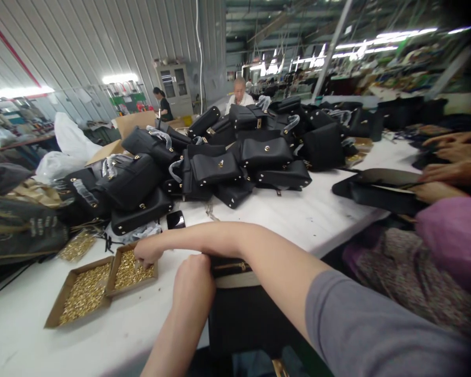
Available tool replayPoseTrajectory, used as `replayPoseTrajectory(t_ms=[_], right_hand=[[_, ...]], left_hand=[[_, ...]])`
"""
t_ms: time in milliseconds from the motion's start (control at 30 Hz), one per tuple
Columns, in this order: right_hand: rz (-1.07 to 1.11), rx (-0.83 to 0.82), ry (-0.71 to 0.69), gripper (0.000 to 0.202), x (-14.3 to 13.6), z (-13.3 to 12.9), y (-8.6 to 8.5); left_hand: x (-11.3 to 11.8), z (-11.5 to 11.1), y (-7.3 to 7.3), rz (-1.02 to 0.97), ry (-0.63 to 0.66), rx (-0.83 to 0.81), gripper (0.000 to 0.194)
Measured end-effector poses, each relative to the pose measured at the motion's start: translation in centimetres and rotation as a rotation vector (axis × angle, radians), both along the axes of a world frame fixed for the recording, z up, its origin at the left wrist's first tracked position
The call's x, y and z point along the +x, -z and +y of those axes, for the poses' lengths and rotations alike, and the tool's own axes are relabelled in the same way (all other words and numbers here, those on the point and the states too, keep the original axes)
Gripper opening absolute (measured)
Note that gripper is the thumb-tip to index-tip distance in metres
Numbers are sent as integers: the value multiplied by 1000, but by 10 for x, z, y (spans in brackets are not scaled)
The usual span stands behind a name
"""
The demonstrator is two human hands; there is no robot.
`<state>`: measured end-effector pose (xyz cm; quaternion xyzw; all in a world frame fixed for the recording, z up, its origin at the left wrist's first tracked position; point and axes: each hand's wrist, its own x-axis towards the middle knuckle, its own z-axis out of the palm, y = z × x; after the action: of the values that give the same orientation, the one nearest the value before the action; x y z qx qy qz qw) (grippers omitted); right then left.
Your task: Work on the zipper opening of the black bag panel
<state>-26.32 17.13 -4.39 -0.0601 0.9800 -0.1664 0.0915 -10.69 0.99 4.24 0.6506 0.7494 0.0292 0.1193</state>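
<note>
My right hand (146, 253) reaches across to the left, its fingertips down in a small cardboard box of gold metal fittings (136, 272). Whether it grips any fittings is hidden by the fingers. My left hand (195, 276) is closed in a fist against the left end of a black bag (232, 268) with a gold zipper, which lies at the near table edge under my right forearm. A second, larger box of gold fittings (83, 293) sits just left of the first.
A big pile of black handbags (220, 157) covers the middle of the white table (314, 214). A co-worker's hands (451, 157) work on a flat black piece (377, 191) at the right. A bag of gold parts (76, 246) lies at the left. Two people are at the far end.
</note>
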Motion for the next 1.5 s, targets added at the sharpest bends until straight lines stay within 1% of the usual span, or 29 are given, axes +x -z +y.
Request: replayPoseTrajectory(t_ms=[67, 133, 167, 200, 233, 300, 367, 400, 467, 533, 633, 700, 733, 800, 867, 900, 967, 1000, 1033, 1067, 1100, 1233, 1267, 1333, 1400, 1433, 1500], right_hand=[[27, -24, 24, 17, -1, 1, -1], [69, -58, 65, 5, -3, 1, -5], [91, -76, 89, 3, -4, 1, -8], [113, -94, 112, 10, -5, 1, -12], [135, -112, 134, 13, -6, 2, -17], [180, -144, 171, 12, -4, 4, -31], [231, -169, 206, 12, 5, 7, -48], [269, -187, 221, 13, 14, 9, -58], [366, -279, 244, 14, 44, 12, -81], [487, -517, 274, 11, 91, 11, -105], [499, -859, 420, 21, 185, -4, -134], [495, -982, 578, 20, 249, -22, -144], [468, -1005, 662, 20, 278, -33, -145], [425, -1001, 826, 16, 325, -56, -139], [385, -902, 937, 15, 354, -79, -123], [387, -814, 964, 17, 362, -88, -114], [427, -632, 976, 26, 367, -102, -95], [455, -571, 974, 28, 366, -106, -87], [480, -547, 974, 29, 364, -109, -81], [489, -567, 973, 28, 360, -110, -76], [476, -629, 969, 26, 356, -111, -72], [272, -1010, 954, 17, 339, -113, -63], [219, -1081, 967, 16, 336, -114, -61], [153, -1170, 1004, 14, 333, -115, -57], [124, -1232, 1011, 16, 331, -114, -53], [120, -1257, 1004, 18, 331, -113, -51], [128, -1303, 987, 21, 331, -110, -46]], left_hand=[[0, -1, 1, 5, -2, 18, 29], [0, -2, 2, 9, 2, 27, 30], [0, -3, 3, 9, 4, 31, 30], [0, -3, 4, 10, 7, 37, 30], [0, -4, 5, 13, 9, 41, 30], [1, -6, 7, 22, 10, 53, 30], [1, -8, 9, 37, 6, 72, 31], [1, -10, 11, 41, 2, 79, 31], [0, -15, 13, 38, -3, 77, 31], [-2, -20, 15, 16, -11, 53, 30], [-5, -29, 19, -50, -23, 53, 29], [-5, -33, 22, -95, -24, 83, 28], [-5, -35, 24, -113, -23, 100, 28], [-2, -37, 27, -138, -18, 132, 26], [1, -38, 28, -157, -18, 163, 24], [2, -39, 29, -171, -17, 183, 25], [2, -43, 30, -222, -5, 232, 25], [1, -46, 31, -258, 6, 256, 24], [0, -50, 31, -295, 22, 275, 23], [-2, -54, 31, -329, 39, 287, 21], [-4, -59, 31, -354, 56, 290, 20], [-12, -81, 34, -386, 130, 276, 21], [-12, -85, 35, -385, 142, 285, 21], [-12, -93, 39, -375, 145, 317, 23], [-8, -98, 43, -354, 118, 352, 23], [-5, -100, 45, -337, 80, 358, 24], [1, -102, 48, -319, -37, 346, 29]])
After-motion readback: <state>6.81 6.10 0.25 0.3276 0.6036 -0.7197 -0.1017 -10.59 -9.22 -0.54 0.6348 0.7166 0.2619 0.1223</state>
